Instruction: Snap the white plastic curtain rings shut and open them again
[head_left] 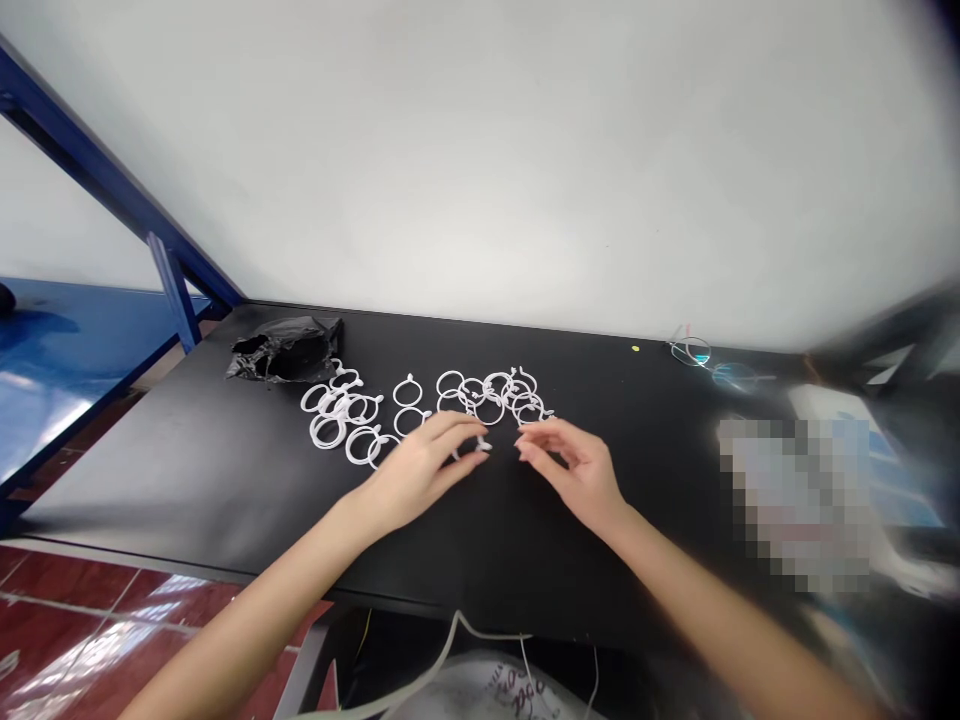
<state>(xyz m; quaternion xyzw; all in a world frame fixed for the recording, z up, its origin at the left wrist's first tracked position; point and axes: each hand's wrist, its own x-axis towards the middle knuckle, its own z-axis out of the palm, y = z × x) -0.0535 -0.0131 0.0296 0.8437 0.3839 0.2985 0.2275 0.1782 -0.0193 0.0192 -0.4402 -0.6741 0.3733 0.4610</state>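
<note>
White curtain rings with small eyelets lie on the black table in two groups. A heap of rings [328, 430] is on the left, and several rings [491, 408] overlap beyond my hands. Two single rings lie between the groups, the nearer partly behind my left hand [420, 465]. That hand pinches a white curtain ring [484, 447]; its eyelet shows at the fingertips while the fingers cover much of the rest. To the right, apart from it, my right hand [574, 465] has thumb and fingertips closed together. Whatever they may hold is too small to make out.
A crumpled black plastic bag [285, 350] lies at the back left of the black table [187, 470]. Wire-rimmed glasses [691, 350] rest near the wall at right, beyond a blurred package [802, 500]. Below the front edge are a white cable [420, 680] and a marked bag.
</note>
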